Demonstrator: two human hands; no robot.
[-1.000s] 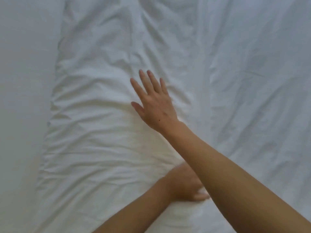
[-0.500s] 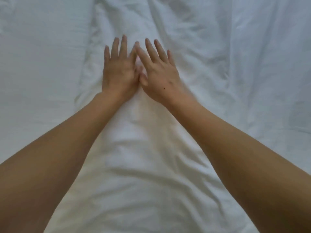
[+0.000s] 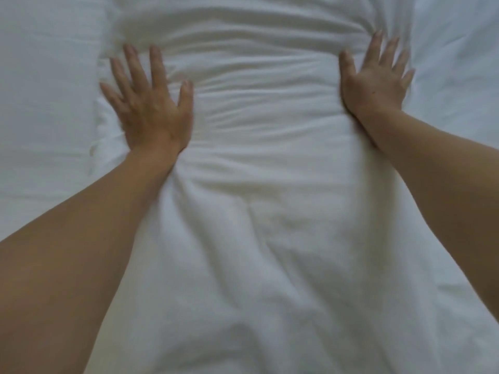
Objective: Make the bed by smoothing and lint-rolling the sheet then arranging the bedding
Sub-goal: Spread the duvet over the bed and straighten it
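A wrinkled white duvet [image 3: 264, 163] runs as a long band down the middle of the view, over a flatter white bed sheet [image 3: 46, 109]. My left hand [image 3: 148, 101] presses flat on the duvet's left side, fingers spread and straight. Far apart from it, my right hand [image 3: 375, 79] lies flat near the duvet's right edge, fingers spread too. Neither hand holds anything. Horizontal creases stretch across the fabric between the two hands.
White bedding fills the whole view. The flat sheet shows on the left and again at the far right [image 3: 459, 76]. No lint roller or pillow is in view.
My hands lay side by side in the duvet's middle half a second ago. They have slid apart, the left hand leftward and the right hand rightward, stretching the fabric between them.
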